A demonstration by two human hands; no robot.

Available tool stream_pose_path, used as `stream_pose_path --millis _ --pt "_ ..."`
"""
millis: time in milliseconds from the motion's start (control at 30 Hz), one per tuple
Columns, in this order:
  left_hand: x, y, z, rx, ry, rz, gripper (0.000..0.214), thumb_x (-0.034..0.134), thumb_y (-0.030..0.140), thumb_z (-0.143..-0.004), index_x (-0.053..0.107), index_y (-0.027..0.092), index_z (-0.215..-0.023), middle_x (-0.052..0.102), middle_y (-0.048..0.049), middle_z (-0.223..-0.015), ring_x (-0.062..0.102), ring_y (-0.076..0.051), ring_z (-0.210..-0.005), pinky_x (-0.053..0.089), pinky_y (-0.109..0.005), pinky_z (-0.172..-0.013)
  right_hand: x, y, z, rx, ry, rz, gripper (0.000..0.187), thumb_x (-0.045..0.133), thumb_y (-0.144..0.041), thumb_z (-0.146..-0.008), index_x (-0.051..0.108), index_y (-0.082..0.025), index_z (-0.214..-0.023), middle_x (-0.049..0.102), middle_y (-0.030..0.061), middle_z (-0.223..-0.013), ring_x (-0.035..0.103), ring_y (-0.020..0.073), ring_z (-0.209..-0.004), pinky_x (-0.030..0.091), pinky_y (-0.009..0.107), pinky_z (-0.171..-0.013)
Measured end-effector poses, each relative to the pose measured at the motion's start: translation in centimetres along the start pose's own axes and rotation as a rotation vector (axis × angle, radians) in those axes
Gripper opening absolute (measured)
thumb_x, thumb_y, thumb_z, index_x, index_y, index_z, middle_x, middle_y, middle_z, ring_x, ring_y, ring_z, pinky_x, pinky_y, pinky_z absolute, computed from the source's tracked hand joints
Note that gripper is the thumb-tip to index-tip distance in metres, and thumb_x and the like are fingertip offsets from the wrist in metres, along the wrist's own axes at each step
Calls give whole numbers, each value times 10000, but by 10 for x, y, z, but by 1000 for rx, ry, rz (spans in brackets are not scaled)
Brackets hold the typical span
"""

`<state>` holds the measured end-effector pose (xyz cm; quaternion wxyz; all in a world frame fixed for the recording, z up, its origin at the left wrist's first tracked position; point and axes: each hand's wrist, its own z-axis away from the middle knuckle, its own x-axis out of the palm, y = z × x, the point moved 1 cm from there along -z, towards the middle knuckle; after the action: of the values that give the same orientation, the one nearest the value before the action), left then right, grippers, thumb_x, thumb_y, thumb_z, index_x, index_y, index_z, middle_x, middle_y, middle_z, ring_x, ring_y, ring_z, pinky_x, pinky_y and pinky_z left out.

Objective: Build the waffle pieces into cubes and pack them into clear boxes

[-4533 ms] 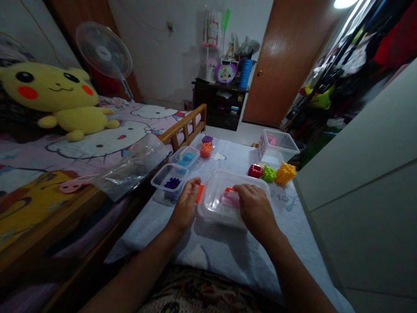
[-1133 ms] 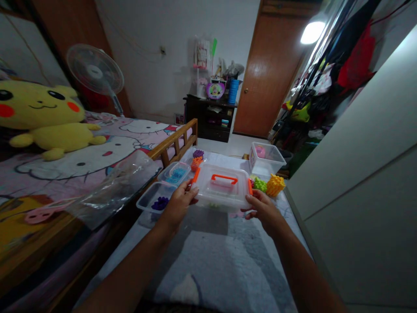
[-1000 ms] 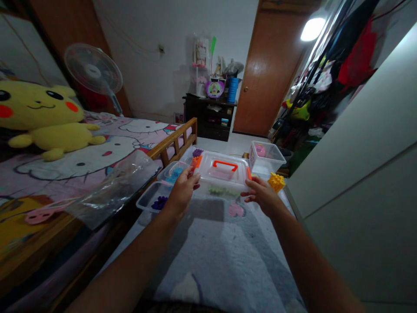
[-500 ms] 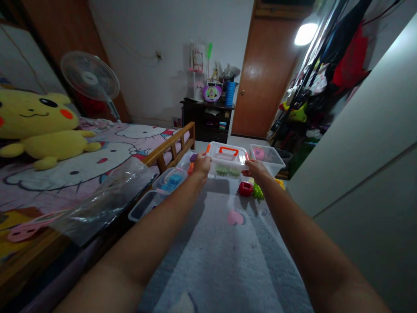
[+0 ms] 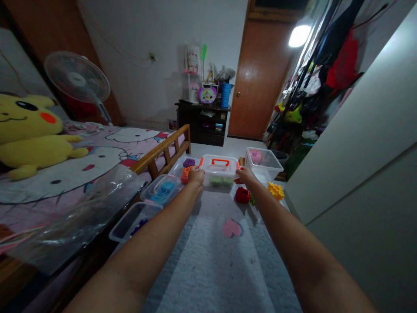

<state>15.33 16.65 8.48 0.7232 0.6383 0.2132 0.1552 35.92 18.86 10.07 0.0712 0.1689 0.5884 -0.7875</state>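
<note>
A clear plastic storage box with an orange handle stands at the far part of the bed surface, its lid on and green pieces inside. My left hand grips its left side by the orange latch. On the opposite side, my right hand holds the box by the other latch. Just below my right hand lies a red toy piece, with a bit of green beside it. A purple piece and an orange piece lie left of my left hand.
On the left are a lidded box of blue pieces and an open clear bin. To the right stand an open clear box with a pink item and a yellow piece. A wooden rail borders the other bed.
The box appears lower and slightly left in view, with both hands still on it. My view has shifted, and more of the yellow piece and left bins shows.
</note>
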Motion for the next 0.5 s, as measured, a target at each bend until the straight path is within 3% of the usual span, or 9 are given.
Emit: stream_pose_path --millis 300,500 --pt "1 -1 6 59 27 -75 442 612 82 -632 613 162 -1067 665 -74 -978 646 -220 -956 492 -273 -765 0 2 5 -33 -11 19 60 560 -179 -874 590 -127 -870 557 -17 -597 579 103 -472 510 195 -444" --pt "-3 -4 29 183 -5 -81 574 631 59 -639 534 197 -1188 601 -76 -1127 608 -211 -1021 492 -339 -912 -24 2 7 -100 65 70 66 598 -212 -862 595 -149 -844 561 -29 -603 548 80 -509 466 152 -463"
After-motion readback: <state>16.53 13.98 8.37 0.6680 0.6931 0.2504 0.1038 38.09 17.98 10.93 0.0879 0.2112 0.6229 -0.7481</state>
